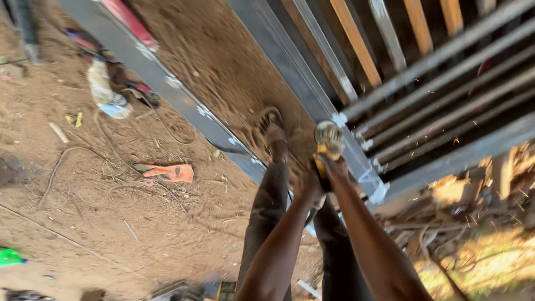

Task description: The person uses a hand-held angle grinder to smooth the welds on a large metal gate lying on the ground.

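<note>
Starting at the far left, loose cables [120, 159] snake over the dusty dirt floor [83, 223], near an orange rag [170, 173] and a crumpled white cloth [103, 89]; I judge that a foot could snag in them. The sandalled foot [273, 131] rests right beside the grey steel frame [295, 72], where I'd worry about hot grit. My left hand [306, 189] and right hand [334, 167] have their fingers clamped on the angle grinder [329, 142], a yellow-bodied tool whose round disc sits against the frame's painted bar. Sparks [446, 134] scatter rightward across the parallel square tubes [446, 95] toward dry wood scraps [473, 195], which could smoulder. A tilted disc might catch on the bar's edge and kick back toward my bare forearms.
</note>
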